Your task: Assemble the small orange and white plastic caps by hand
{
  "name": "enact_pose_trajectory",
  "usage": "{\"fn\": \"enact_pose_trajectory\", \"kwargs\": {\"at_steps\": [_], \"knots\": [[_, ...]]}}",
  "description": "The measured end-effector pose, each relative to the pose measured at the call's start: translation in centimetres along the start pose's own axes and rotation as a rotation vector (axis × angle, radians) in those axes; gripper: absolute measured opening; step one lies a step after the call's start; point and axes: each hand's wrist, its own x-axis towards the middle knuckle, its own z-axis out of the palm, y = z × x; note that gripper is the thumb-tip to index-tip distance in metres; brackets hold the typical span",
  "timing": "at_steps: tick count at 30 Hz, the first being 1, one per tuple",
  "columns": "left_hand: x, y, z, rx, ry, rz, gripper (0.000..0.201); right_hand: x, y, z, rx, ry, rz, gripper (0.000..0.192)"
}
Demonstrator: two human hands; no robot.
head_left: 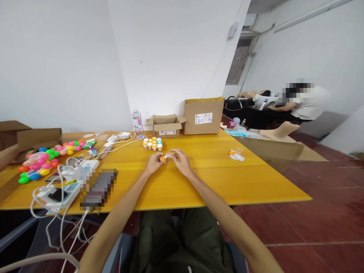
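My left hand [153, 163] is closed around a small orange-and-white round piece [163, 158] just above the yellow wooden table [204, 185]. Close beside it, my right hand [182, 162] has its fingers pinched at the white end of that piece; its exact kind is too small to tell. Beyond my hands stands a tight group of small white-topped pieces [152, 144] with orange rims, a few with teal ones. Farther right on the table lie some loose white and orange parts [236, 155].
Behind the group are an open cardboard box [167, 131], a larger closed box [203, 117] and a water bottle [138, 125]. At left lie power strips [76, 185] with cables, a phone [99, 188] and colourful balls [42, 163]. Another person [307, 100] sits far right; someone's arm [8, 153] shows at left.
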Motion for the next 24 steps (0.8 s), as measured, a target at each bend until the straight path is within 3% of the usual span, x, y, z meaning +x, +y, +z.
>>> {"fn": "enact_pose_trajectory", "kwargs": {"at_steps": [6,12,18,24], "knots": [[0.0,-0.1,0.1,-0.031,-0.057,-0.001,0.036,-0.3,-0.3,0.0,-0.064,-0.102,-0.050,0.011],[-0.2,0.6,-0.1,-0.047,-0.072,0.000,0.043,-0.2,-0.2,0.0,0.082,-0.128,0.032,0.011],[-0.6,2.0,-0.1,-0.095,-0.050,-0.059,0.037,0.0,-0.1,-0.4,0.166,-0.139,0.098,0.013],[-0.8,2.6,-0.2,-0.126,-0.075,-0.090,0.032,0.0,-0.2,-0.6,0.152,-0.153,0.049,0.012]]}}
